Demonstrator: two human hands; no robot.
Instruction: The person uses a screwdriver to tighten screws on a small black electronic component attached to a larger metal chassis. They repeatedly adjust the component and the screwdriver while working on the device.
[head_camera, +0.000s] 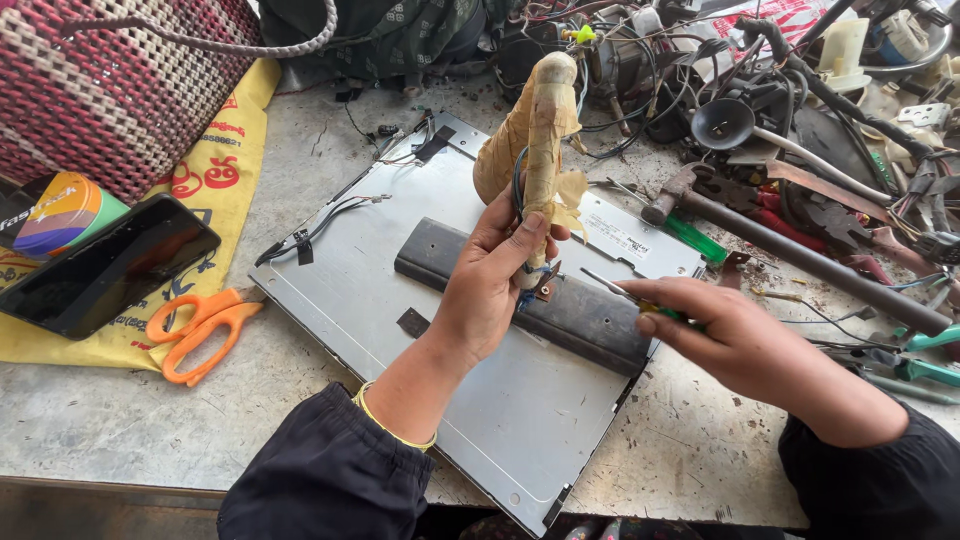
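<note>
Bright, even daylight, soft and diffuse; source direction unclear. Shadows faint and short under orange scissors (200, 328) and metal panel (480, 400) on counter (110, 420). Mild glare on black phone screen (105, 265). Centre sharp, colours natural. Slight wide-angle stretch toward corners. Upper right clutter bright, slightly washed out. No motion blur on hands.

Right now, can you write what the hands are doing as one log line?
left hand: holds tape-wrapped coil upright | right hand: holds screwdriver, tip near coil base | under: metal panel | nearby: orange scissors
</note>
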